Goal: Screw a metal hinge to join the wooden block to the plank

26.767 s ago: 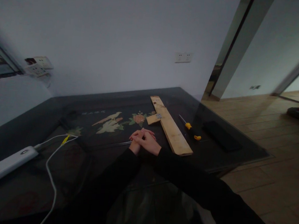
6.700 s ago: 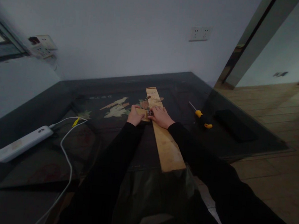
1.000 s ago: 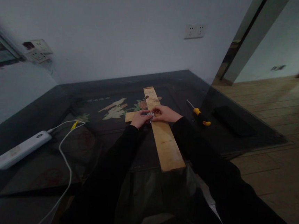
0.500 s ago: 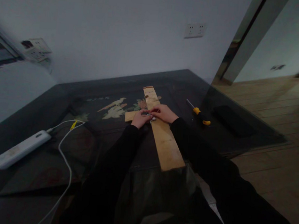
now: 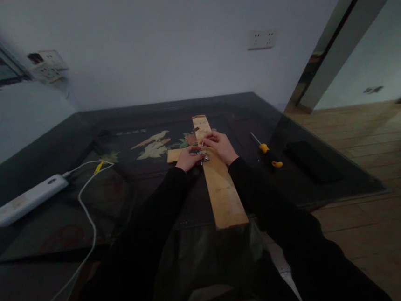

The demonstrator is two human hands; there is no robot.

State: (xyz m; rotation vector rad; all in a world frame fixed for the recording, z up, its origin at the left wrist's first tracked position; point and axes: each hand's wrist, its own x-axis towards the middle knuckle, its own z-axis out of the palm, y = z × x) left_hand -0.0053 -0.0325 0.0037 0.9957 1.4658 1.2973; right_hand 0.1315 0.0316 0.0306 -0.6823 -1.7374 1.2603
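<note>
A long pale wooden board [image 5: 223,192] runs away from me over the dark table, and a shorter wooden piece [image 5: 174,156] sticks out to its left. Where the two meet lies a small shiny metal piece [image 5: 205,159], partly covered by fingers. My left hand [image 5: 187,158] holds this metal piece at the joint, fingers closed on it. Just above, my right hand [image 5: 221,146] is in a pinch over the board, with a tiny screw-like piece at its fingertips. To the right lies a screwdriver [image 5: 269,155] with a yellow and black handle.
A white power strip [image 5: 29,200] with a white cable [image 5: 91,216] lies at the left. The dark table [image 5: 147,113] has a bird-and-flower picture and stands against the wall. Right of the screwdriver is a dark flat object [image 5: 311,162]. Wall sockets [image 5: 262,39] are above.
My right hand has lifted slightly up and away from the metal piece, its fingertips now apart from my left hand. My left hand, the boards and the screwdriver stay in place.
</note>
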